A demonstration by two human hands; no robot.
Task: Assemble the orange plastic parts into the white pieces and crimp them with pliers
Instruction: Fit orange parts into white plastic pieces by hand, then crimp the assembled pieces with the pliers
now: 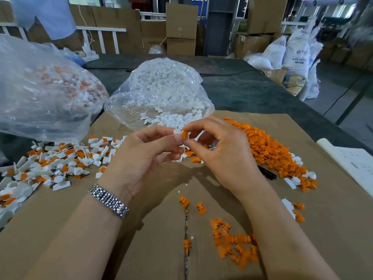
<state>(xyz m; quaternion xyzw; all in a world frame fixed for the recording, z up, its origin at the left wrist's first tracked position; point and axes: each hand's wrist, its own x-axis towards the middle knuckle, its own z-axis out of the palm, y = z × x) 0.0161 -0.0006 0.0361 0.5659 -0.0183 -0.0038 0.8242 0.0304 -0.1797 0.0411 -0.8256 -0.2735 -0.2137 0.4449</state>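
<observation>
Orange part (pixel 184 135) is sitting pinched between my right hand (pixel 220 150) thumb and forefinger, its flat face turning toward me; its long axis I cannot tell. My left hand (pixel 141 156) is pinching a white piece (pixel 177 131) touching it, above the cardboard-covered worktop (pixel 161 199). Loose orange parts (pixel 270 150) are lying just right, finished pieces (pixel 60 160) left.

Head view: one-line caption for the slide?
Left hand and right hand pinch an orange part against a white piece above cardboard strewn with parts.
</observation>
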